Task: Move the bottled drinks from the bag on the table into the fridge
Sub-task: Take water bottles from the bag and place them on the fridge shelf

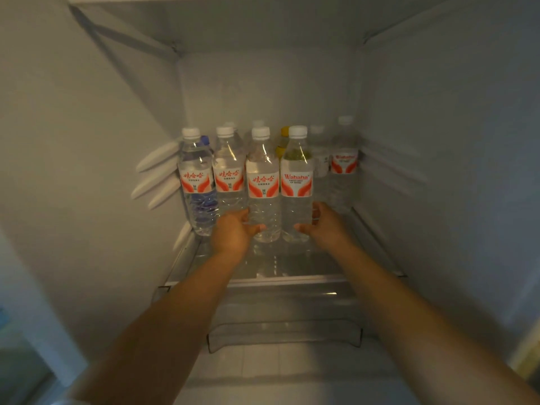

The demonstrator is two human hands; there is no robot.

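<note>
**Hands at the front bottles on the fridge shelf**

Bottles of water stand upright in rows on the glass shelf [292, 267] inside the fridge [87, 141]. Four white-capped ones with red-and-white labels form the front row: the far-left bottle [197, 182], the second bottle [229, 176], the third bottle [263, 185] and the fourth bottle [296, 182], the last reading "Wahaha" in Latin letters. Behind them more bottles are partly hidden, among them a blue-tinted bottle [204, 141] at the left, a yellow-capped bottle [284, 135] near the middle and a labelled bottle [344, 159] at the back right.

Both bare arms reach in from below. The left hand [233, 232] sits at the lower left side of the third bottle, fingers curled loosely round its base with the thumb pointing right; whether it truly grips is unclear. The right hand [324, 226] mirrors it at the lower right of the fourth bottle, fingers half-curled against the side, thumb pointing left, the grip likewise hard to tell. These two bottles stand just beside each other between the hands, their bases on the shelf.

Below the shelf's front edge lies a clear drawer [283, 331]. White rail ribs [157, 173] project from the left wall.
</note>
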